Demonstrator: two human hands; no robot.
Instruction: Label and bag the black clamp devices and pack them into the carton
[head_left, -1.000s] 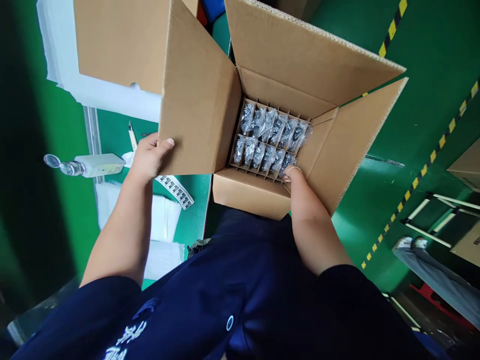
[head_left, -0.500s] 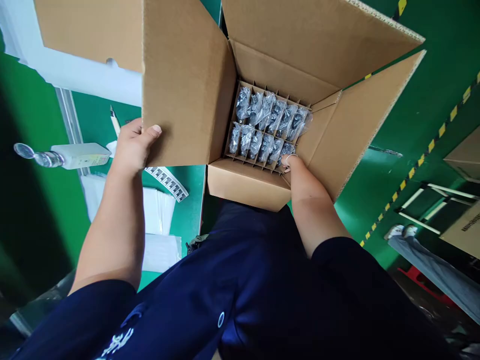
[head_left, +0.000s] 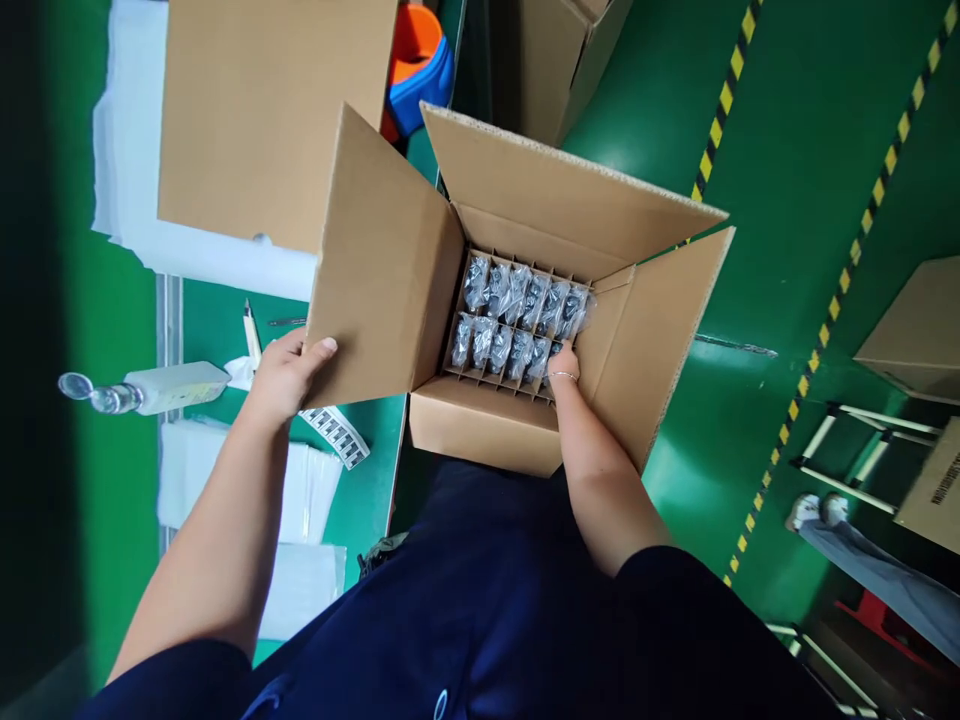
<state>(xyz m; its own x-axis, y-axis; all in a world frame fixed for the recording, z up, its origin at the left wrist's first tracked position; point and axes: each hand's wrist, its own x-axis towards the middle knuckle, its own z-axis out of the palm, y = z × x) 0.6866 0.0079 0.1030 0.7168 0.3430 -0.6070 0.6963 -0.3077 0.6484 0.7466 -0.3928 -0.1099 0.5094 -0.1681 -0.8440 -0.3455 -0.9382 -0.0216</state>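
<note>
An open cardboard box [head_left: 487, 425] stands before me with its flaps spread. Inside, cardboard dividers hold two rows of dark items in clear plastic bags [head_left: 517, 295]; what the items are, I cannot make out. My left hand [head_left: 289, 375] grips the edge of the left flap [head_left: 375, 290], thumb on its inner face. My right hand [head_left: 564, 362], with a thin bracelet at the wrist, reaches down into the compartment at the near right corner. It touches or is right at the bagged item there; its fingertips are hidden.
On the green table at left lie a clear bottle [head_left: 176, 388] with its cap open, a cutter knife [head_left: 251, 330], a label strip [head_left: 337, 435], white bags [head_left: 292, 490] and a cardboard sheet [head_left: 270, 120]. A blue-orange container [head_left: 420, 70] stands behind. A person's legs [head_left: 877, 560] show at right.
The view has shifted, so the box appears lower and smaller. My right hand has moved farther into the corner compartment. My left hand keeps its hold on the flap.
</note>
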